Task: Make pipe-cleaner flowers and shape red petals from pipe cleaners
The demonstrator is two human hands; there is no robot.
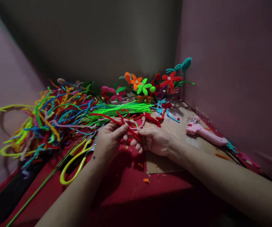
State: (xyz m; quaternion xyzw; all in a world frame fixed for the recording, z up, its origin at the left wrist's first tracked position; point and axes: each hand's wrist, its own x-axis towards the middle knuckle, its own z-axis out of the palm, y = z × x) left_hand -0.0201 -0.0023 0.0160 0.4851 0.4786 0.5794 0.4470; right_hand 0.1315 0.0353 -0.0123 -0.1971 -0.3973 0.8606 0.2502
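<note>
Red pipe cleaners (pixel 107 118) are pinched between the thumb and fingers of my left hand (pixel 111 137), one long end pointing out to the left. My right hand (pixel 153 138) meets it from the right, thumb and forefinger closed on the near end of the same red pipe cleaner. Both hands are over the front of the table, close together. Just behind them lie pink pipe cleaners and a bundle of bright green pipe cleaners (pixel 124 107). Yellow-handled scissors (pixel 73 168) rest beside my left wrist, their blades partly hidden by it.
A tangled heap of coloured pipe cleaners (pixel 48 116) fills the left. Pipe-cleaner flowers (pixel 144 86) stand along the back. A pink glue gun (pixel 205 132) lies right on a brown board (pixel 164 168). The table has a red cover (pixel 126 195); walls close in behind and at both sides.
</note>
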